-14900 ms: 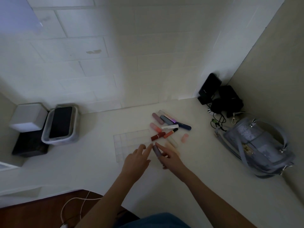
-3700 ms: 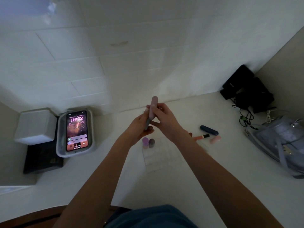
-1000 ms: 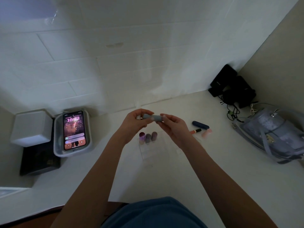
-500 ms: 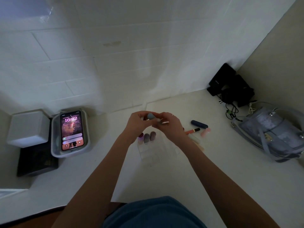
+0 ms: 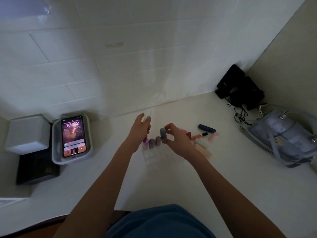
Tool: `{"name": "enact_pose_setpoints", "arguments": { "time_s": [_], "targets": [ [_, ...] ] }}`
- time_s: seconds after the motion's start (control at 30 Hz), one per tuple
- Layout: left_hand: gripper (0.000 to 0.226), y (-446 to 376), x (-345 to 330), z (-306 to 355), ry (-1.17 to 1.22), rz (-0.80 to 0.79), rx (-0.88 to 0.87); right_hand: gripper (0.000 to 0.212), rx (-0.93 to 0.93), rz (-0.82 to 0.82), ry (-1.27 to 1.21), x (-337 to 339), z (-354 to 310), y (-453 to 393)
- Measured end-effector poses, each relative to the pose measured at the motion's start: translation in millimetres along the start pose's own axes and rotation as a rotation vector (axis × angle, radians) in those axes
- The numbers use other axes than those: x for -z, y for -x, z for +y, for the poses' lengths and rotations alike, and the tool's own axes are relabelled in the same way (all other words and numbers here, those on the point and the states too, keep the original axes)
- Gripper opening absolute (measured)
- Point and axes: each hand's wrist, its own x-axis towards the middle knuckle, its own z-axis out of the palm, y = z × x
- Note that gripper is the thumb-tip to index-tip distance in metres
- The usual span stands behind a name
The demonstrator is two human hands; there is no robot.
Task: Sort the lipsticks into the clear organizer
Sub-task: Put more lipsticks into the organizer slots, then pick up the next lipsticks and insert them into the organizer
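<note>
Three lipsticks (image 5: 152,143) stand upright, side by side, in the back row of the clear organizer (image 5: 159,158), which sits on the counter (image 5: 223,186) near the wall. The right hand (image 5: 176,140) pinches a fourth, grey lipstick (image 5: 163,135) between thumb and fingertips, holding it roughly upright just to the right of the three seated ones, its lower end at or just above the rim; whether it has entered a compartment cannot be told. The left hand (image 5: 139,128) hovers above the left end of the row with fingers loosely spread; a faint pale shape shows at its fingertips, but whether it holds anything cannot be told. To the right of the organizer several pieces lie loose on the counter: a navy tube (image 5: 207,128), an orange tube (image 5: 199,135), a small pink piece (image 5: 213,136) and a pale tube (image 5: 201,144), with more partly hidden behind the right hand. By this judgement the task is under halfway: three placed, one being placed, at least four left. The organizer's front rows appear unfilled, though its clear walls are hard to read in the dim light.
</note>
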Motion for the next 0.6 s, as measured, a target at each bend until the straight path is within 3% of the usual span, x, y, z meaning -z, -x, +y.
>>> {"name": "enact_pose_setpoints", "arguments": {
  "time_s": [0.07,0.17,0.3,0.47,0.6],
  "targets": [
    [0.022,0,-2,0,-0.007,-0.014,-0.011,0.025,0.010,0.049,0.117,-3,4,-1],
    [0.034,-1,-4,1,-0.055,-0.041,-0.034,0.023,0.026,0.043,0.246,-4,8,-1],
    [0.037,-4,-6,-3,-0.134,-0.019,-0.048,0.030,0.085,0.048,0.179,-2,8,3],
    [0.035,-5,-7,-11,-0.114,-0.012,-0.001,0.015,0.109,0.019,0.204,3,13,5],
    [0.030,-3,-13,-9,-0.081,-0.046,0.021,0.017,0.096,0.010,0.158,3,15,7]
  ]
}}
